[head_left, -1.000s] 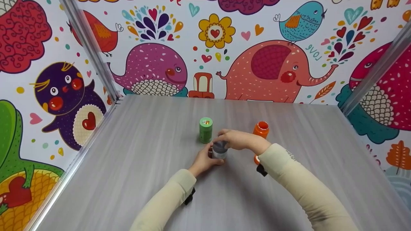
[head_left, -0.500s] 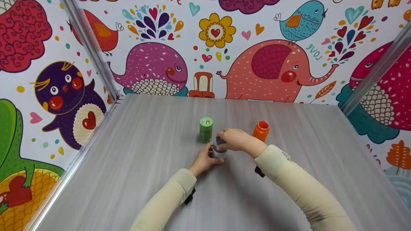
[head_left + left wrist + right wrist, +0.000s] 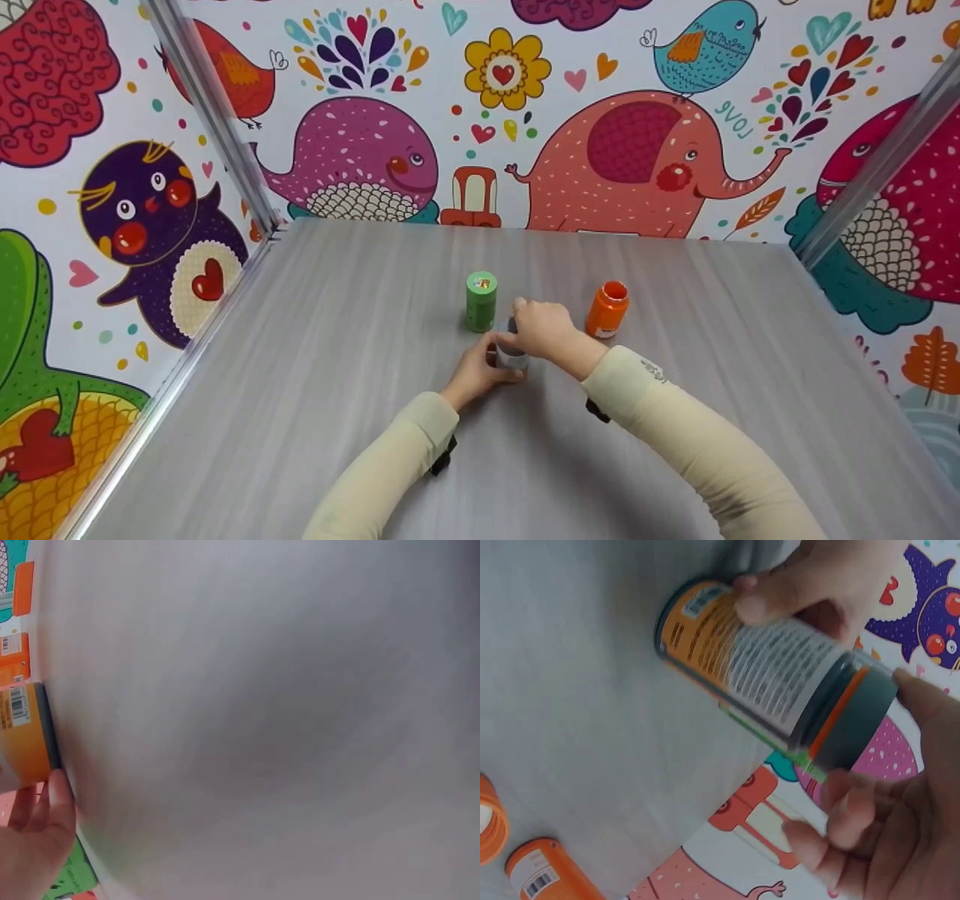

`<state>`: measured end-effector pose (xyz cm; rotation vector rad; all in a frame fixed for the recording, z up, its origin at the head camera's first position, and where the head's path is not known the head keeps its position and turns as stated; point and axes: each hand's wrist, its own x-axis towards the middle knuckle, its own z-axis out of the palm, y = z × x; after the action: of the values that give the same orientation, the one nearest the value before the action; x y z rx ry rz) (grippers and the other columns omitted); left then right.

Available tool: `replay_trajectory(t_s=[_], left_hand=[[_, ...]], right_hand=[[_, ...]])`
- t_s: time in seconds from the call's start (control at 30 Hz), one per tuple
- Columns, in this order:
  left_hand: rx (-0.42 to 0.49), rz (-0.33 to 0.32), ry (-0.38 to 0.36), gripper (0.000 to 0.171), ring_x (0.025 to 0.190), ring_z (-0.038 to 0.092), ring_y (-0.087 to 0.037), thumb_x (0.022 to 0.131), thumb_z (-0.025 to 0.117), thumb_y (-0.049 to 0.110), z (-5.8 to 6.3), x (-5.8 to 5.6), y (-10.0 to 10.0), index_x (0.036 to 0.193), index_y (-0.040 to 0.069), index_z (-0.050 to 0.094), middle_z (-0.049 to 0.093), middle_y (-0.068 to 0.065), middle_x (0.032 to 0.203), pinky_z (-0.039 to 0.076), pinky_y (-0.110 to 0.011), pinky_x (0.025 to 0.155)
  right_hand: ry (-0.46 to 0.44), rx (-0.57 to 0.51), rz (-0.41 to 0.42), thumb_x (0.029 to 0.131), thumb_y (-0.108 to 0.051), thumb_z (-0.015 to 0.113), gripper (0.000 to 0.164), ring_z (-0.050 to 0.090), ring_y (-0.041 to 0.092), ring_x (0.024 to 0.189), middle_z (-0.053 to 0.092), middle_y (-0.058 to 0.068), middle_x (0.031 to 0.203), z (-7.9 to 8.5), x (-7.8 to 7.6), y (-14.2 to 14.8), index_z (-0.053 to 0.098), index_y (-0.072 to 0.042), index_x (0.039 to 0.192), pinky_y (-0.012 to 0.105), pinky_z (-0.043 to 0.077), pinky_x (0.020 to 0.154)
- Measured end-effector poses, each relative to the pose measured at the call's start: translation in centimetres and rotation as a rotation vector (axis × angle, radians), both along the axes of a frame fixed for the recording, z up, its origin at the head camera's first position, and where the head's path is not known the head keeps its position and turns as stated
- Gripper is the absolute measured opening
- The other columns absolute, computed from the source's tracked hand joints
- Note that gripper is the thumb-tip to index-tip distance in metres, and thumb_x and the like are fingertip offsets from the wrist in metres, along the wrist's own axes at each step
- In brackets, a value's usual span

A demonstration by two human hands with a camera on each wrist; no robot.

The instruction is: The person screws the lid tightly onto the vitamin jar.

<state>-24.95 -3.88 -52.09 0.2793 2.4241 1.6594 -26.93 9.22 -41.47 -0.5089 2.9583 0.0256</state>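
Observation:
A dark grey bottle (image 3: pixel 739 664) with an orange and white label stands on the table between the two hands. My left hand (image 3: pixel 476 369) grips its lower body, the thumb lying across the label in the right wrist view. From above, my right hand (image 3: pixel 549 330) holds the bottle's grey cap (image 3: pixel 859 724) between thumb and fingers. An orange band shows just beneath that cap. In the head view the hands cover most of the bottle. Close behind it is a green canister (image 3: pixel 481 301), upright.
To the right of the hands stands an open orange bottle (image 3: pixel 607 311). A loose orange cap (image 3: pixel 491 825) appears at the left edge of the right wrist view; the right forearm hides it in the head view. Patterned panels (image 3: pixel 360 150) border the table (image 3: pixel 337 315).
My right hand has turned on the cap, its wrist and forearm shifting left and uncovering more of the orange bottle. The left hand keeps its grip in the same place.

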Motion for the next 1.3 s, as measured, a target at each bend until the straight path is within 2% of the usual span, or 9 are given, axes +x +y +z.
replay_trajectory(t_s=[0.07, 0.13, 0.2, 0.27, 0.37, 0.5, 0.63, 0.93, 1.3], left_hand=[[-0.005, 0.002, 0.005, 0.061, 0.103, 0.054, -0.026, 0.073, 0.077, 0.022, 0.0, 0.0, 0.0, 0.125, 0.012, 0.046, 0.052, -0.014, 0.121, 0.044, -0.041, 0.089], [-0.010, 0.001, 0.006, 0.068, 0.105, 0.054, -0.027, 0.073, 0.077, 0.022, 0.0, 0.0, 0.1, 0.131, 0.012, 0.042, 0.052, -0.016, 0.122, 0.044, -0.042, 0.090], [-0.014, 0.000, 0.006, 0.072, 0.107, 0.054, -0.027, 0.073, 0.077, 0.022, 0.0, -0.1, 0.1, 0.134, 0.010, 0.039, 0.052, -0.016, 0.123, 0.044, -0.042, 0.091], [-0.013, -0.004, 0.012, 0.072, 0.107, 0.054, -0.027, 0.074, 0.077, 0.022, 0.1, -0.2, 0.2, 0.133, 0.008, 0.039, 0.053, -0.016, 0.122, 0.043, -0.042, 0.091], [-0.020, -0.005, 0.029, 0.066, 0.105, 0.055, -0.026, 0.073, 0.077, 0.021, 0.0, -0.3, 0.2, 0.127, 0.006, 0.043, 0.054, -0.015, 0.119, 0.043, -0.041, 0.091], [-0.037, -0.005, 0.030, 0.065, 0.105, 0.055, -0.026, 0.073, 0.077, 0.022, 0.0, -0.3, 0.2, 0.127, 0.006, 0.044, 0.055, -0.015, 0.118, 0.043, -0.041, 0.091], [-0.033, -0.005, 0.017, 0.067, 0.105, 0.055, -0.026, 0.073, 0.077, 0.022, -0.1, -0.4, 0.1, 0.128, 0.007, 0.043, 0.054, -0.015, 0.120, 0.043, -0.041, 0.092], [-0.033, -0.012, 0.032, 0.068, 0.105, 0.054, -0.025, 0.072, 0.078, 0.024, 0.0, -0.3, 0.1, 0.128, 0.007, 0.042, 0.054, -0.015, 0.119, 0.043, -0.042, 0.091], [-0.026, -0.012, 0.016, 0.068, 0.104, 0.054, -0.024, 0.073, 0.078, 0.024, -0.1, -0.4, 0.1, 0.129, 0.009, 0.043, 0.054, -0.013, 0.119, 0.043, -0.041, 0.091]], right_hand=[[-0.015, 0.013, -0.009, 0.081, -0.063, 0.053, 0.064, 0.052, 0.021, 0.061, 0.053, 0.009, 0.072, 0.3, 0.0, 0.0, 0.053, -0.002, 0.101, 0.031, 0.050, 0.056], [-0.019, -0.009, 0.022, 0.081, -0.061, 0.053, 0.065, 0.056, 0.023, 0.068, 0.058, 0.011, 0.082, 0.8, -0.2, 0.2, 0.054, -0.002, 0.108, 0.034, 0.052, 0.062], [-0.022, -0.049, 0.111, 0.083, -0.055, 0.055, 0.061, 0.059, 0.025, 0.082, 0.061, 0.013, 0.097, 1.4, -0.4, 0.6, 0.055, -0.003, 0.116, 0.037, 0.053, 0.073], [-0.053, -0.107, 0.232, 0.087, -0.041, 0.059, 0.051, 0.057, 0.027, 0.100, 0.057, 0.014, 0.115, 2.0, -0.8, 1.1, 0.054, -0.006, 0.123, 0.039, 0.049, 0.085], [-0.170, -0.152, 0.397, 0.087, -0.014, 0.062, 0.041, 0.046, 0.028, 0.121, 0.046, 0.014, 0.134, 2.7, -1.1, 1.9, 0.054, -0.010, 0.127, 0.042, 0.042, 0.096], [-0.306, -0.152, 0.468, 0.084, 0.002, 0.060, 0.046, 0.040, 0.028, 0.127, 0.040, 0.012, 0.141, 2.7, -1.2, 2.6, 0.055, -0.014, 0.127, 0.045, 0.038, 0.099], [-0.300, -0.147, 0.472, 0.085, 0.003, 0.059, 0.046, 0.044, 0.028, 0.124, 0.044, 0.013, 0.138, 2.1, -1.1, 2.7, 0.056, -0.015, 0.126, 0.045, 0.039, 0.098], [-0.273, -0.150, 0.415, 0.085, 0.002, 0.059, 0.045, 0.049, 0.027, 0.116, 0.047, 0.013, 0.133, 1.7, -0.9, 2.5, 0.053, -0.012, 0.128, 0.044, 0.042, 0.095], [-0.176, -0.095, 0.301, 0.084, -0.024, 0.066, 0.044, 0.056, 0.022, 0.087, 0.055, 0.012, 0.103, 1.5, -0.3, 1.7, 0.055, -0.011, 0.125, 0.039, 0.050, 0.084]])
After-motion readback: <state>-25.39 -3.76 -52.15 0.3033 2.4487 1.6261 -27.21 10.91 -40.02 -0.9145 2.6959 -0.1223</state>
